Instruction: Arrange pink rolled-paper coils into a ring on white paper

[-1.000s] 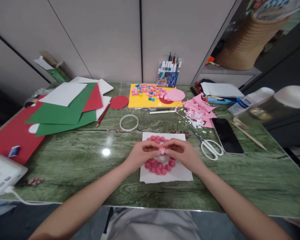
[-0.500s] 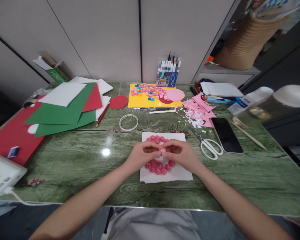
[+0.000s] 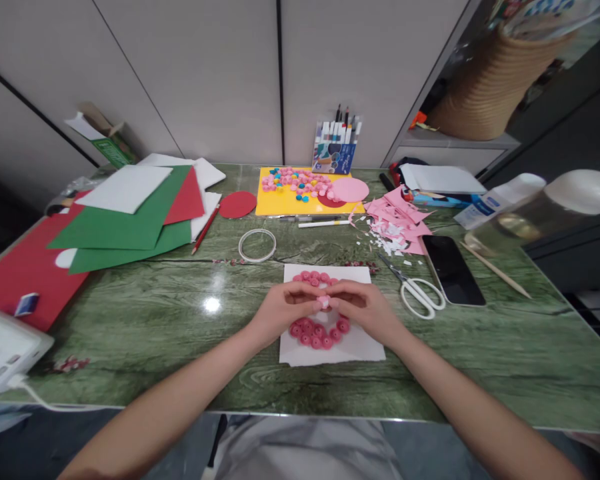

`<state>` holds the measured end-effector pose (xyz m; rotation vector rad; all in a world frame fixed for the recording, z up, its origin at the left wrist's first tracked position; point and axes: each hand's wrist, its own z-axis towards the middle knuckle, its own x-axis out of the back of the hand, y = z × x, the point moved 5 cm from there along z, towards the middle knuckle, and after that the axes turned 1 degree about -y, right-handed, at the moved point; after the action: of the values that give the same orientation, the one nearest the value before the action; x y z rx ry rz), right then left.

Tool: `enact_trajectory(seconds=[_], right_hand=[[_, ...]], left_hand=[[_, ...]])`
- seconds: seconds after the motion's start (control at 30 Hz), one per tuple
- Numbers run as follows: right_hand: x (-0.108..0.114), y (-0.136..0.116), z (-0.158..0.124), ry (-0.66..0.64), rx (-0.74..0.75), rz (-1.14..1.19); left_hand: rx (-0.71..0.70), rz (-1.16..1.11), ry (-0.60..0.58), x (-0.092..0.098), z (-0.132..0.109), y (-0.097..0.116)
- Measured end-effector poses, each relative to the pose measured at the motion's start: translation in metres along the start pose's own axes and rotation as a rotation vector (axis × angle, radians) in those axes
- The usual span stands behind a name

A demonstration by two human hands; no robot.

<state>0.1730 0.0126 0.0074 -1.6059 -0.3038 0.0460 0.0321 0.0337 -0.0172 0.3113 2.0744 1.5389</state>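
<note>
Between the fingertips of both hands is a small light-pink paper piece [image 3: 324, 302] with a white patch on its near side. My left hand [image 3: 289, 308] pinches it from the left, and my right hand [image 3: 360, 307] pinches it from the right. Both hands hover over a white sheet of paper [image 3: 365, 350]. On that sheet, dark-pink paper rosettes [image 3: 316, 335] form a ring, with several showing below the hands and several above. My fingers and hands hide the ring's sides.
White-handled scissors [image 3: 423, 298] and a phone [image 3: 454, 270] lie to the right. A roll of tape [image 3: 257, 245] sits at upper left. Pink paper scraps [image 3: 397, 213], a yellow board [image 3: 267, 205] with small coloured pieces, and green paper [image 3: 125, 227] lie farther back.
The small pink piece has turned slightly between my fingertips, so more of its white patch shows. Both hands stay in almost the same place over the sheet.
</note>
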Motion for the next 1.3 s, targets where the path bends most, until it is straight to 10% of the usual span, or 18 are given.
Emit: enact_trajectory(seconds=[1.3], right_hand=[[0.0014,0.0026,-0.0006,-0.012,0.014,-0.048]], left_hand=[[0.015,-0.040,-0.026,-0.0004,-0.0005,-0.0020]])
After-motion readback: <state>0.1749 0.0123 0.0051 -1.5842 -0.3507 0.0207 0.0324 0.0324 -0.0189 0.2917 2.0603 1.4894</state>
